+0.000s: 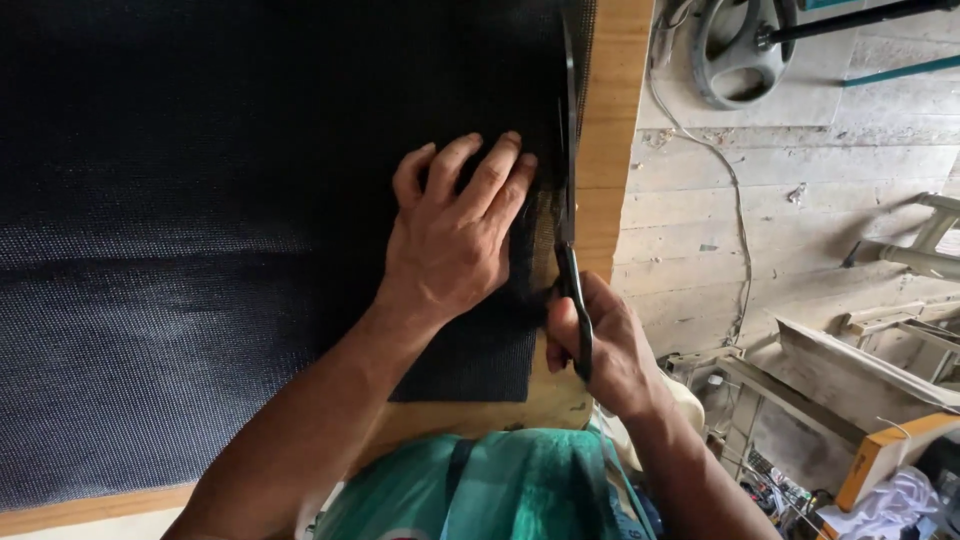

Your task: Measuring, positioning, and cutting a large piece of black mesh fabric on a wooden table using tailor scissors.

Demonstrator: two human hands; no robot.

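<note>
Along the mesh (200,250) edge, right hand (610,350) grips scissors (568,200).

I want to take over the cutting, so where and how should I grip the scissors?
Grip the scissors by the black handle loops nearest the body, where the right hand holds them now. Come from the table's near right edge: the blades point away along the mesh edge, and the left hand presses beside them.

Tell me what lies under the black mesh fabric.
The black mesh fabric lies on a wooden table, bare along its right edge. The left hand presses the mesh flat; the right hand works scissors. The tabletop beneath the mesh is hidden.
</note>
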